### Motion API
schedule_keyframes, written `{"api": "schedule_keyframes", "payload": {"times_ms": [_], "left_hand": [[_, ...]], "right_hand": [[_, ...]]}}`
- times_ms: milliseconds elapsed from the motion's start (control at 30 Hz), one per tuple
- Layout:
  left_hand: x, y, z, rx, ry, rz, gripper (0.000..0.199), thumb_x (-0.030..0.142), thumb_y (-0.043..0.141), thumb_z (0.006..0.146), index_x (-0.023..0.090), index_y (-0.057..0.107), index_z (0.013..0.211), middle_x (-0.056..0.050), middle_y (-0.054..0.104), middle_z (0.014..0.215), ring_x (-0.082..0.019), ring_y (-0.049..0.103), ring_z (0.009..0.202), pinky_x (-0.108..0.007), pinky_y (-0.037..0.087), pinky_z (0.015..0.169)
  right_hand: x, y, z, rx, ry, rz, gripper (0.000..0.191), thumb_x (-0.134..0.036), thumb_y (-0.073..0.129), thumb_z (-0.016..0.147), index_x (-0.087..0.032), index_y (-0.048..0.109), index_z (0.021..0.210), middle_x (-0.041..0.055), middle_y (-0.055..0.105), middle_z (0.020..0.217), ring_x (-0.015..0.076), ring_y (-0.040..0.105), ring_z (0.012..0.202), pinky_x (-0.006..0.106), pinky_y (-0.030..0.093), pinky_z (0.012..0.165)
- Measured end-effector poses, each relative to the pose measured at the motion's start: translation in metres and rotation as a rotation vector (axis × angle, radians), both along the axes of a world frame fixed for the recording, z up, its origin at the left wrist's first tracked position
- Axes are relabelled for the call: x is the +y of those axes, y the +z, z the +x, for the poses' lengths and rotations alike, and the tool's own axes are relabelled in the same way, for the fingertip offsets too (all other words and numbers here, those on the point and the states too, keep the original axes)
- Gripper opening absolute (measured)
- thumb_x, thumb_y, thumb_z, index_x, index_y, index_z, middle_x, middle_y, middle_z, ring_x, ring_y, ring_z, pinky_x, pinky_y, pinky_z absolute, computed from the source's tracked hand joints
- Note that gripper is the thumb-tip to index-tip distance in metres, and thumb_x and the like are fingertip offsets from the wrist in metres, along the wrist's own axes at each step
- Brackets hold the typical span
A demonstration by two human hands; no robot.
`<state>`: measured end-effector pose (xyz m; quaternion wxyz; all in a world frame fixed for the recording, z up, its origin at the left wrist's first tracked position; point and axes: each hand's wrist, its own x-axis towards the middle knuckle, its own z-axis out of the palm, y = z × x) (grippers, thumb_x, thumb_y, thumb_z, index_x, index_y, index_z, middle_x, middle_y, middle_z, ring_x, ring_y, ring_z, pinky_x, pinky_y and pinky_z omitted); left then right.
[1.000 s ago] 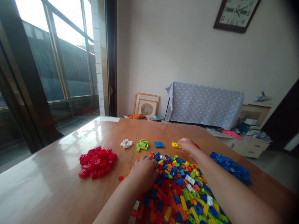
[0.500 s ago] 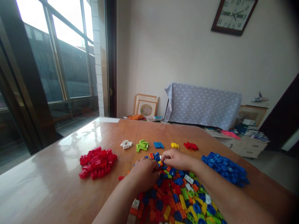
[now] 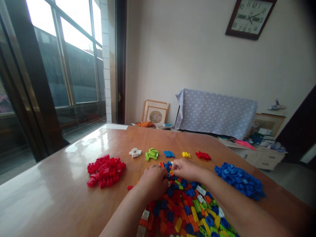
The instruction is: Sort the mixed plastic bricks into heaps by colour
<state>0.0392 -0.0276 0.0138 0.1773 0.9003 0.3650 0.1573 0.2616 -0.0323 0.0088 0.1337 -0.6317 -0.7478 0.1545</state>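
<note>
A large mixed pile of toy building bricks (image 3: 182, 210) in many colours lies in front of me on the table. My left hand (image 3: 154, 181) rests over its far left part, back up, with the fingers curled down among the bricks. Close beside it, my right hand (image 3: 186, 169) reaches in from the right with its fingers bent and pressed together at the pile's far edge. Both sets of fingertips are mostly hidden, so whatever they grip does not show. Several small blue bricks (image 3: 168, 165) and an orange brick (image 3: 161, 164) lie between and just beyond the hands.
Sorted heaps stand on the wooden table (image 3: 74, 204): red bricks (image 3: 106, 171) at left, blue pieces (image 3: 239, 181) at right. Along the back are small groups of white (image 3: 135, 152), lime green (image 3: 151, 154), blue (image 3: 169, 154), yellow (image 3: 186, 154) and red bricks (image 3: 203, 155).
The whole view has shifted slightly, so everything appears a little further right. Both hands stay at the far edge of the pile, with only slight finger movement.
</note>
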Motion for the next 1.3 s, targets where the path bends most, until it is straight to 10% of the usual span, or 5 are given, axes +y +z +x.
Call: {"api": "schedule_keyframes", "payload": {"times_ms": [467,733,1300], "left_hand": [[0.008,0.000,0.010,-0.515,0.079,-0.288,0.020,0.026,0.050,0.089,0.017,0.065,0.098,0.000,0.068,0.083,-0.015,0.061,0.077,-0.022,0.044,0.065],[0.010,-0.002,0.011,-0.542,0.190,-0.093,0.026,0.012,0.055,0.078,0.022,0.061,0.101,0.000,0.070,0.096,-0.015,0.063,0.089,-0.025,0.047,0.078],[-0.005,0.009,0.013,-0.385,0.061,0.091,0.028,0.013,0.052,0.085,0.024,0.063,0.108,-0.004,0.071,0.105,-0.021,0.063,0.104,-0.029,0.046,0.088]], "right_hand": [[-0.023,0.015,-0.026,0.464,0.071,0.158,0.006,-0.026,0.062,0.085,-0.022,0.066,0.087,-0.0031,0.064,0.075,0.0129,0.056,0.069,0.021,0.042,0.062],[-0.032,0.025,-0.040,0.724,-0.233,-0.042,0.012,-0.032,0.064,0.083,-0.021,0.059,0.083,-0.0023,0.064,0.072,0.0132,0.061,0.063,0.022,0.044,0.053],[-0.029,0.017,-0.055,1.137,-0.372,-0.065,0.026,-0.037,0.075,0.075,-0.020,0.058,0.086,-0.0002,0.067,0.076,0.0135,0.064,0.067,0.019,0.039,0.049]]}}
